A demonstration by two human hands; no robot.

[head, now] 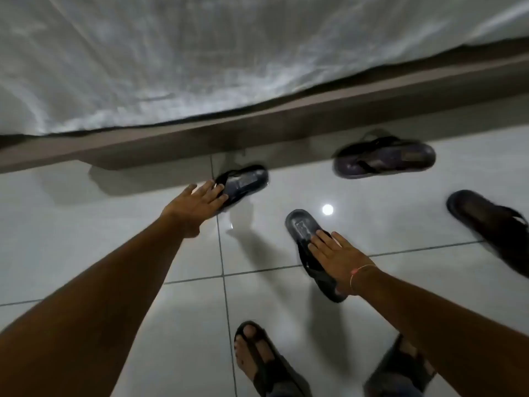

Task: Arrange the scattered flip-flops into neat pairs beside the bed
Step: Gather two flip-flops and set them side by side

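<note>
Several dark flip-flops lie scattered on the white tiled floor beside the bed. My left hand [197,203] reaches forward with its fingers on the toe end of a black flip-flop [246,181] near the bed frame. My right hand [336,255] lies flat on the straps of a second black flip-flop [302,227], whose heel points away from me. A brownish flip-flop [385,161] rests close to the bed at the right. Another dark sandal [492,227] sits at the far right edge. Whether either hand grips its flip-flop is unclear.
The bed's white sheet [200,53] hangs over a brown wooden frame [257,124] across the top of the view. My own feet in dark sandals [266,362] stand at the bottom. A lamp reflection [327,209] glints on the tiles.
</note>
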